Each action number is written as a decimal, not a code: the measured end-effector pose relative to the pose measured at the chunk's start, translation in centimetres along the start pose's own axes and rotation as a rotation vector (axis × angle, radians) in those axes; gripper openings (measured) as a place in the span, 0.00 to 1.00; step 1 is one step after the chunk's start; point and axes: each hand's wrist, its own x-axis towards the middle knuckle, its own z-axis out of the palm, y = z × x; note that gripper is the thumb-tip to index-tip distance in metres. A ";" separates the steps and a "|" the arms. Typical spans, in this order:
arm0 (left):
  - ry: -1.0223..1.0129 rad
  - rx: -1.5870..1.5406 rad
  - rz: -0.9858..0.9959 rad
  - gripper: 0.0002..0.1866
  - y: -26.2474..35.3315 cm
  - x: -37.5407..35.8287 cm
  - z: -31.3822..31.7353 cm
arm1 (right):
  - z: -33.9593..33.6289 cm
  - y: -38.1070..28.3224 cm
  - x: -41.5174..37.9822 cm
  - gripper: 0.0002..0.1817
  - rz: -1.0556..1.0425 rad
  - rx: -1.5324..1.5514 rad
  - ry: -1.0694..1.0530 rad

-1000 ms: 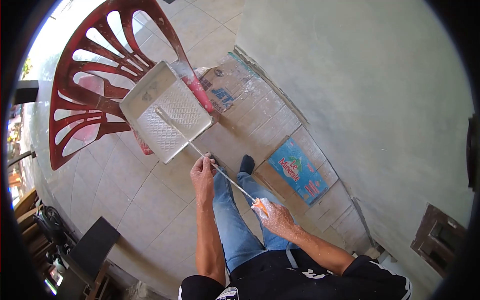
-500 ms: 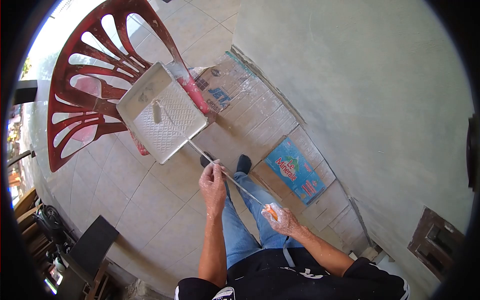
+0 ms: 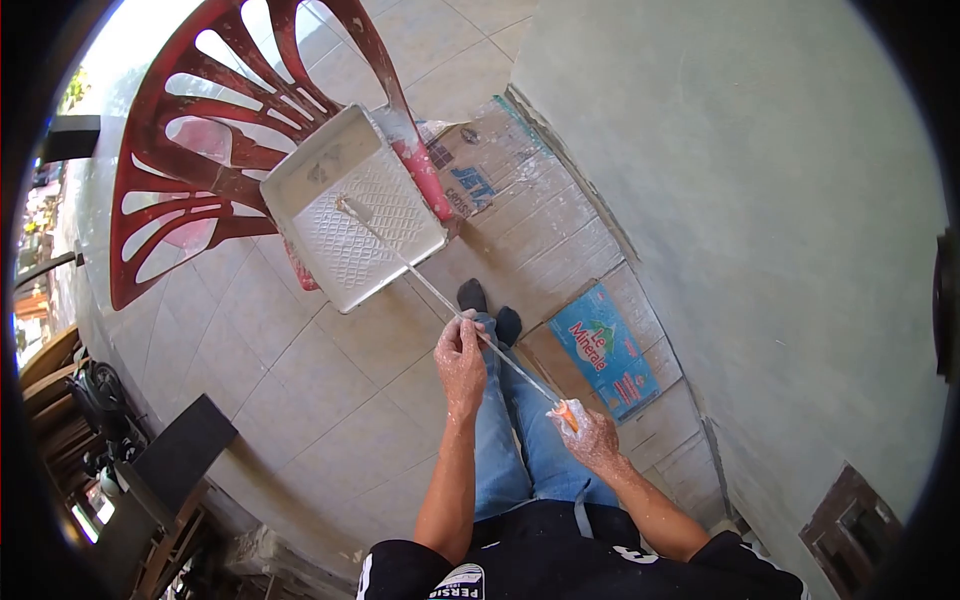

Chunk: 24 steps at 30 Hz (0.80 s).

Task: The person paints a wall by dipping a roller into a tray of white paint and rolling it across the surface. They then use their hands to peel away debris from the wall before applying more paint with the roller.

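Note:
A paint roller with a long thin rod point(image 3: 430, 287) slants across the view. Its small roller head point(image 3: 353, 207) is over the ridged slope of a white paint tray point(image 3: 340, 262), which is coated with pale paint. My left hand point(image 3: 461, 365) pinches the rod about midway along, just short of the tray. Closed round the orange handle point(image 3: 568, 415) at the near end is my right hand point(image 3: 590, 437). White paint spatters both hands.
A paint-stained red plastic chair point(image 3: 170, 155) stands at the tray. Flattened cardboard point(image 3: 530, 225), with a blue printed panel point(image 3: 603, 350), lies along the pale green wall point(image 3: 740, 200). My feet point(image 3: 490, 310) are on the tiles. Dark furniture point(image 3: 185, 455) stands lower left.
The view has shifted, so chair and tray appear farther right. The roller head has turned and moved slightly within the tray. My feet are closer together; both hands keep their hold.

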 end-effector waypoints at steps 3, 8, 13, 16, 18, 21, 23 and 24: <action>-0.010 -0.028 -0.032 0.15 -1.7 2.7 -1.0 | 0.6 -1.6 1.2 0.16 0.029 -0.035 0.025; 0.043 -0.068 -0.083 0.15 -1.0 3.8 -1.7 | 0.7 -3.2 2.9 0.16 0.038 -0.059 0.030; 0.021 -0.061 -0.021 0.14 1.2 3.2 -2.0 | 0.1 -3.0 3.3 0.16 -0.001 -0.053 0.067; 0.030 -0.102 -0.011 0.13 1.9 2.5 -1.7 | -0.4 -2.6 3.2 0.16 -0.039 -0.077 0.031; 0.053 -0.100 -0.015 0.13 2.6 2.3 -1.8 | -0.7 -2.8 3.8 0.15 -0.070 -0.112 0.027; 0.041 -0.014 -0.015 0.13 3.5 1.4 -1.5 | -2.2 -3.8 3.7 0.14 -0.151 -0.152 0.084; 0.023 0.007 -0.001 0.13 4.1 1.4 -1.0 | -2.4 -4.0 3.9 0.14 -0.103 -0.104 0.072; 0.015 -0.013 0.002 0.13 4.5 1.2 -0.8 | -2.5 -4.0 3.7 0.14 -0.073 -0.079 0.068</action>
